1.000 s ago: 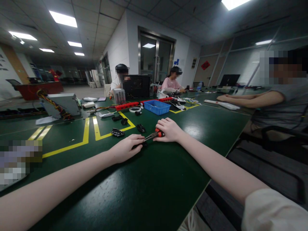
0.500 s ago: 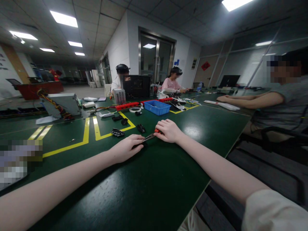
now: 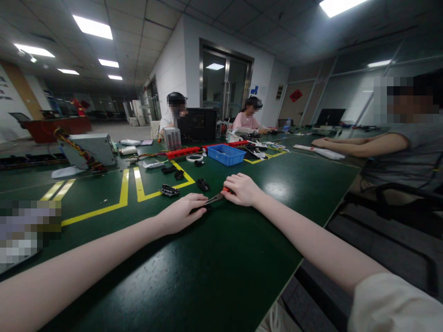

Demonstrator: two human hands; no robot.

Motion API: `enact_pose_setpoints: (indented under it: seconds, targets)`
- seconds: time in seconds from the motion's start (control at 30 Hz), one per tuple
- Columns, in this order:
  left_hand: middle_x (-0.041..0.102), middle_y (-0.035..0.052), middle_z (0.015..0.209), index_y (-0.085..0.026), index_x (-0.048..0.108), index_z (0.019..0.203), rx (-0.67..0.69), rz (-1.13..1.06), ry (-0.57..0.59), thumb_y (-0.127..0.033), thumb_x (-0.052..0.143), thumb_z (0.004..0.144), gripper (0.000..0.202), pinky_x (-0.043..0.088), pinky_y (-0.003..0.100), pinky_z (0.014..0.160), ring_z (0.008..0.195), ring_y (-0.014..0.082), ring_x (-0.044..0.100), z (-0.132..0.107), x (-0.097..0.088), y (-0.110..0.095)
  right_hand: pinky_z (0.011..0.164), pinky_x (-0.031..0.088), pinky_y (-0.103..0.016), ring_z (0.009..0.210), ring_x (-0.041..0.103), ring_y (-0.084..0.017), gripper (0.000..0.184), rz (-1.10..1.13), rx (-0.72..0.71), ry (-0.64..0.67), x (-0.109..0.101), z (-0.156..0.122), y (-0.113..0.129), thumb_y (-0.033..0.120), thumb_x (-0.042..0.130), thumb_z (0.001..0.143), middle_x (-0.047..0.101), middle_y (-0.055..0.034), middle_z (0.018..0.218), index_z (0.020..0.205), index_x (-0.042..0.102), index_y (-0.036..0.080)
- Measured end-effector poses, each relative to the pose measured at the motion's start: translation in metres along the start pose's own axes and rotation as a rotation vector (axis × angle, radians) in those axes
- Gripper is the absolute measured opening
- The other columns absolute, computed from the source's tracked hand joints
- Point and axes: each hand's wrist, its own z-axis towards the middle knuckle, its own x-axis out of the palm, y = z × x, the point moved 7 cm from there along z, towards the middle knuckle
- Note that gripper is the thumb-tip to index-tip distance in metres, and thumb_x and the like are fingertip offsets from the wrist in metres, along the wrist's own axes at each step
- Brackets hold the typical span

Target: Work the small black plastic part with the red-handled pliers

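1. Right hand point(image 3: 240, 190): I logged it wrapped round the red handle of a metal-nosed tool point(image 3: 215, 198), fingers curled over and thumb below. The palm hid most of the handle, so I could not tell whether its grips were squeezed.
2. Left hand point(image 3: 182, 213): I saw the fingers straight and laid side by side, thumb opposed beneath, pinching a small dark piece point(image 3: 208, 208) at the tips. The exact contact was mostly hidden from me.
3. Position: the piece sat low over the green table point(image 3: 166, 276), between the two hands. The tool's nose reached its edge or lay just beside it; I could not settle which.
4. Reason for the hold, my judgement: the left hand served as a clamp, leaving the right free to steer the tool. Working so near the tabletop probably steadied both.
5. Pose: both forearms slanted inward from the lower corners, the left one long and low, the right wrist slightly arched with knuckles up. I noted the hands near each other but apart.
6. Surroundings: black parts point(image 3: 169, 190) lay just beyond the left fingers, with a blue bin point(image 3: 225, 159) farther off, presumably placed there for easy reach.
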Motion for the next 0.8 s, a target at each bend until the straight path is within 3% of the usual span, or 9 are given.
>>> enact_pose_setpoints:
  seconds: [0.2,0.47,0.8]
  targets:
    - [0.058,0.0088,0.124,-0.019,0.058,0.122,0.008,-0.002,-0.007,-0.029,0.049,0.093,0.032,0.041,0.039,0.105,0.118,0.0225,0.051,0.0,-0.002,-0.002,0.068,0.025,-0.03,0.073,0.047,-0.017,0.039,-0.01,-0.001,0.028,0.001,0.0,0.001,0.045,0.037,0.094,0.056,-0.0062,0.079,0.078,0.056,0.016]
    - [0.06,0.0071,0.119,-0.019,0.062,0.113,0.07,-0.015,0.025,-0.029,0.054,0.091,0.025,0.043,0.037,0.101,0.114,0.0217,0.053,0.001,-0.001,-0.01,0.065,0.026,-0.029,0.076,0.046,-0.019,0.055,0.035,-0.052,0.044,0.004,0.001,0.004,0.071,0.048,0.079,0.056,-0.0071,0.082,0.08,0.054,0.016]
    - [0.059,0.0076,0.121,-0.02,0.059,0.117,0.033,-0.057,0.034,-0.031,0.048,0.094,0.027,0.042,0.038,0.101,0.114,0.0219,0.052,0.0,-0.002,-0.008,0.066,0.027,-0.029,0.074,0.047,-0.019,0.052,0.04,-0.022,0.061,0.007,-0.001,0.001,0.067,0.05,0.08,0.055,-0.0071,0.082,0.081,0.054,0.016]
